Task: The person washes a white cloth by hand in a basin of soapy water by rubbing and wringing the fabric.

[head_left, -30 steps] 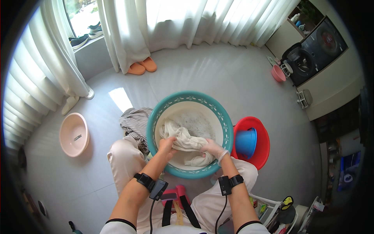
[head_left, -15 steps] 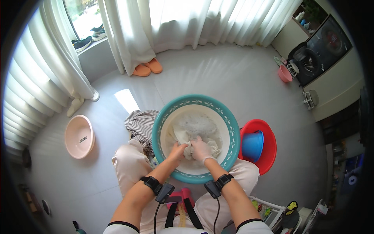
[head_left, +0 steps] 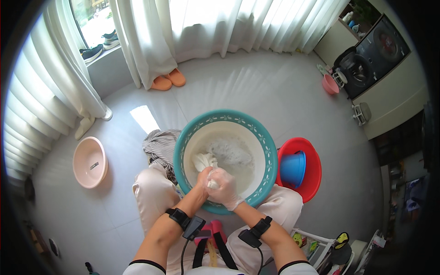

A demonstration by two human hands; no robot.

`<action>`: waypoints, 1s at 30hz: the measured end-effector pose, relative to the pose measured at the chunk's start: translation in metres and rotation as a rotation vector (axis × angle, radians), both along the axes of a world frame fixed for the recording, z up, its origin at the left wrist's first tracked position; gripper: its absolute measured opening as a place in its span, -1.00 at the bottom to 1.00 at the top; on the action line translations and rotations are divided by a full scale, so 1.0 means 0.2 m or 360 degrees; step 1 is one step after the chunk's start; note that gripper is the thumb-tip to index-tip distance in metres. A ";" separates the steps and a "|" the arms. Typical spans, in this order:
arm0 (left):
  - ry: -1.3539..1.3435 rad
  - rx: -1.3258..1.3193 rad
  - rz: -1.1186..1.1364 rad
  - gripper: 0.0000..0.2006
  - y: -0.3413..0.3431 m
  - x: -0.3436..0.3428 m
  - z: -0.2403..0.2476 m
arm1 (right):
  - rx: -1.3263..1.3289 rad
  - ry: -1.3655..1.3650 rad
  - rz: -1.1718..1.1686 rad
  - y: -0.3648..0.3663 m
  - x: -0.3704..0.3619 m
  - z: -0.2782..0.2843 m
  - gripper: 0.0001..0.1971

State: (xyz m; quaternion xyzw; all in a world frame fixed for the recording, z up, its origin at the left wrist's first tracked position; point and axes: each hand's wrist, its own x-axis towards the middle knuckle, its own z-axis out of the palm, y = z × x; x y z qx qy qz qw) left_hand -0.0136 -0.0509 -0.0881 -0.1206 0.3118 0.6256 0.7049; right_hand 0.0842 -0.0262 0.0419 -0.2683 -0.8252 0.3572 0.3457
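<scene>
While both hands (head_left: 202, 180) (head_left: 223, 187) clench their fingers (head_left: 220, 177) round the white cloth (head_left: 203, 160), its length points forward-left.

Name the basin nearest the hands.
The teal-rimmed basin: left hand and gloved right hand are over it. The red basin, pale-pink basin and far pink basin sit farther.

Head-worn fisheye, wide, looks down on nearby basin (head_left: 271, 158).
</scene>
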 end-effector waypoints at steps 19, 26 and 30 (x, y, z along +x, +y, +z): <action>0.0216 -0.0128 -0.0220 -0.46 0.03 0.05 0.38 | -0.0411 -0.0472 0.0187 0.20 0.14 -0.13 -0.50; -0.0175 -0.0131 -0.0071 -0.57 0.04 -0.06 0.29 | -0.1642 0.0181 0.0569 0.19 0.16 0.01 -0.77; -0.0140 0.0139 -0.0074 -0.72 0.06 0.00 0.31 | -0.0814 0.0149 0.0405 0.07 0.12 0.09 -0.80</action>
